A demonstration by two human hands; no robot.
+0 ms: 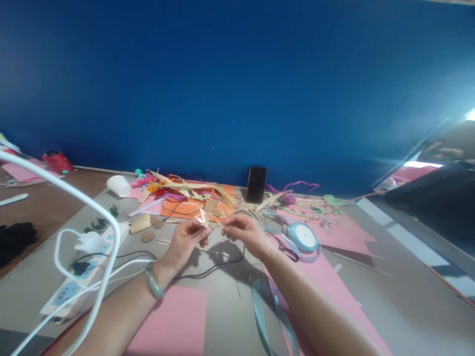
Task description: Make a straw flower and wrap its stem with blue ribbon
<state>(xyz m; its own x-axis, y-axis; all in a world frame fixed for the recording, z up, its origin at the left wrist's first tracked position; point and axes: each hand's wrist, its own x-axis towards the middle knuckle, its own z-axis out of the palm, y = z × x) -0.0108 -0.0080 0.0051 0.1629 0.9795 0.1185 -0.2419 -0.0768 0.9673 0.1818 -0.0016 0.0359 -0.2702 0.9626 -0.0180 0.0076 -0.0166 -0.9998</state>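
Note:
Above the middle of the grey table, my left hand [184,241] pinches a small, pale, pointed piece like folded corn husk [202,218]. Close beside it on the right, my right hand [243,232] has its thumb and fingers closed on the end of a thin pale strip [219,224]. Whether the strip joins the husk piece is too small to tell. A greenish bangle [153,281] circles my left wrist. Below the hands lies a thin stick [211,252]. Behind them an orange sheet [174,208] carries loose straw-coloured strips [196,187] and round brown discs.
A phone [257,185] leans on the blue wall. On the right, a ribbon spool [303,237] and scissors [289,254] lie by pink paper [326,287]. At left are a power strip [69,291], a paper cup [119,186] and a white cable [113,242] looping up near my left arm.

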